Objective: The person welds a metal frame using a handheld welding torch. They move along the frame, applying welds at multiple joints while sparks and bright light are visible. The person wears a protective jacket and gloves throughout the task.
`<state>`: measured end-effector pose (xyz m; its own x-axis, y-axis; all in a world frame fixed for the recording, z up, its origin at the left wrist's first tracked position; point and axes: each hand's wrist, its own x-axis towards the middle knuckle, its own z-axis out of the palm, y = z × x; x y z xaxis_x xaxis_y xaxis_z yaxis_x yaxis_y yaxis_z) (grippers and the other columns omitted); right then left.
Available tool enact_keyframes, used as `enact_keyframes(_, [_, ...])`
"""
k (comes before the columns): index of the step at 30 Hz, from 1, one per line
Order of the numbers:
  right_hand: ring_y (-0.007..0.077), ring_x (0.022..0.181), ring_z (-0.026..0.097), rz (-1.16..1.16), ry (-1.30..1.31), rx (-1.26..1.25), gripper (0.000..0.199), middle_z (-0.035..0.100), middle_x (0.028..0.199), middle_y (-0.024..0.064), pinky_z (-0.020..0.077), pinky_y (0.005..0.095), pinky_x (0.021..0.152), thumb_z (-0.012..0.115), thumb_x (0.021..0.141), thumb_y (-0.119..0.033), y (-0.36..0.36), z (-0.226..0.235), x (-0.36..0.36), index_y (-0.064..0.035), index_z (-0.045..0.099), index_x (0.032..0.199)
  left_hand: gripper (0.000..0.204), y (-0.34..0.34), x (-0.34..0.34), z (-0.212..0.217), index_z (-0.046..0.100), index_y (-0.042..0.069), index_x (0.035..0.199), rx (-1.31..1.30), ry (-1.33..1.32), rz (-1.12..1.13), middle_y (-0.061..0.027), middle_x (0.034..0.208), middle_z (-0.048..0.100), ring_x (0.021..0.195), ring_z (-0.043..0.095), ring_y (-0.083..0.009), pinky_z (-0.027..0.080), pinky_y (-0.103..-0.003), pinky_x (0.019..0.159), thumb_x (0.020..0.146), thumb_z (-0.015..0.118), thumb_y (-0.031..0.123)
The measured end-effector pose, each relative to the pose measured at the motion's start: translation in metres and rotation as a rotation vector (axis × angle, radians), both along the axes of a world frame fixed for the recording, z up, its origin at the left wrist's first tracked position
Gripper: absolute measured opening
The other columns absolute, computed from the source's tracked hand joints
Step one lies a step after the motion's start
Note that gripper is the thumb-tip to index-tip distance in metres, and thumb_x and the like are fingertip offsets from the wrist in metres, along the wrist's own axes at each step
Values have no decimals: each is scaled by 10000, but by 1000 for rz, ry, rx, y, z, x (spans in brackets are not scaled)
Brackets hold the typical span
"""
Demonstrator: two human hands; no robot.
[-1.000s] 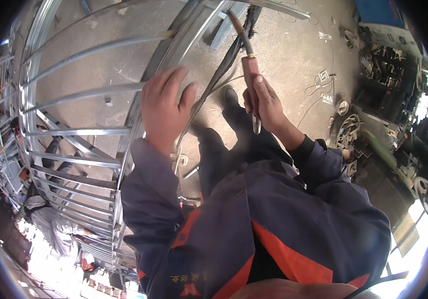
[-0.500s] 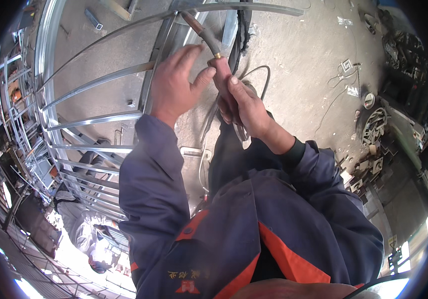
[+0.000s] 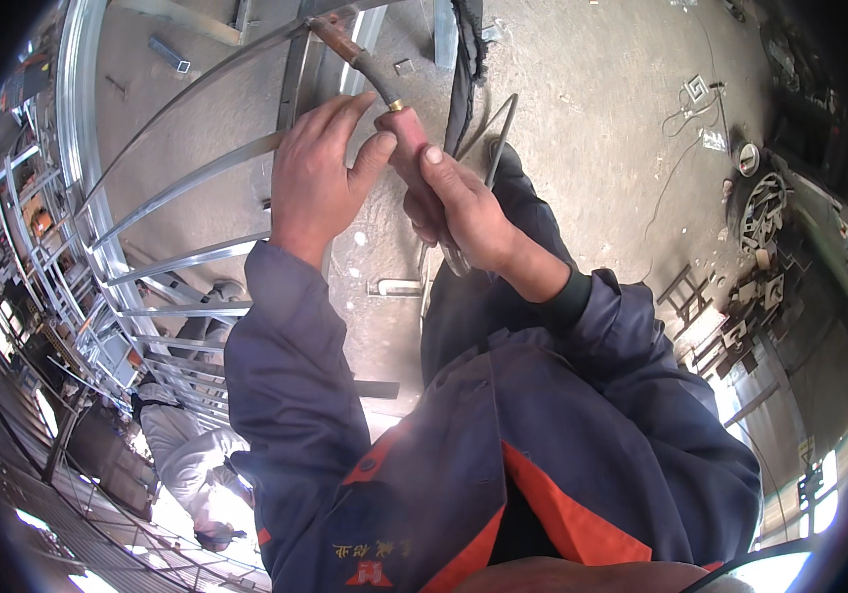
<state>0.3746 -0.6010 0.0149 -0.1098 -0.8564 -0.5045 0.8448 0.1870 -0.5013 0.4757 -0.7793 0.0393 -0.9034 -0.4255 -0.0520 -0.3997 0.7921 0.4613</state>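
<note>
My right hand (image 3: 473, 212) is wrapped round the red handle of a welding torch (image 3: 404, 128), thumb on top. The torch's bent dark neck leads up and left to a coppery nozzle. That nozzle's end is right at a joint of the metal bar frame (image 3: 197, 173), by a thin curved bar. Beside the torch neck is my left hand (image 3: 315, 183), fingers stretched forward and thumb apart. It lies over an upright bar of the frame; I cannot tell whether it rests on it or touches the torch. Nothing shows in its grasp.
Parallel silvery bars run down the left side. A cable (image 3: 505, 138) loops near my foot. Past the frame, a short square tube (image 3: 169, 54) lies on the concrete floor. Scrap pieces (image 3: 740, 306) pile up at right. Another person (image 3: 187, 455) bends over at lower left.
The view has shifted a little. Both hands and the torch appear farther left in the picture, with the nozzle still at the same joint. My left hand keeps its spread shape.
</note>
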Motion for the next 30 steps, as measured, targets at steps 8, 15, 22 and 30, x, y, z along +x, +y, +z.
enact_keyframes(8, [113, 611, 464, 5, -4, 16, 660, 508, 737, 20, 386, 270, 565, 373, 1129, -641, 7, -7, 9, -32, 564, 1299, 559, -2, 0, 1, 702, 76, 1348, 24, -41, -41, -146, 1293, 718, 1211, 655, -365, 509, -479, 1036, 1014, 664, 524])
enact_keyframes(15, [89, 648, 515, -58, 56, -12, 661, 526, 785, -6, 424, 266, 593, 428, 1145, -560, 12, -3, 11, 12, 508, 1465, 541, 1, 3, 4, 717, 58, 1303, 14, -7, -37, -143, 1240, 740, 1172, 674, -359, 509, -467, 1007, 1000, 693, 506])
enact_keyframes(22, [269, 957, 755, 143, 558, 181, 684, 753, 1103, 152, 575, 354, 835, 520, 1125, -494, 3, -6, 0, -45, 389, 1623, 453, 14, 28, 11, 737, 50, 1241, -14, 61, 38, -132, 1176, 763, 1109, 696, -352, 507, -463, 957, 1017, 692, 442])
enact_keyframes(30, [424, 1096, 748, 87, 835, 280, 667, 742, 1202, 249, 581, 446, 934, 598, 1077, -521, 7, -5, 20, -83, 471, 1563, 386, 17, 43, 7, 744, 33, 1199, 49, 106, 110, -146, 1157, 764, 1087, 699, -363, 514, -463, 968, 1003, 724, 366])
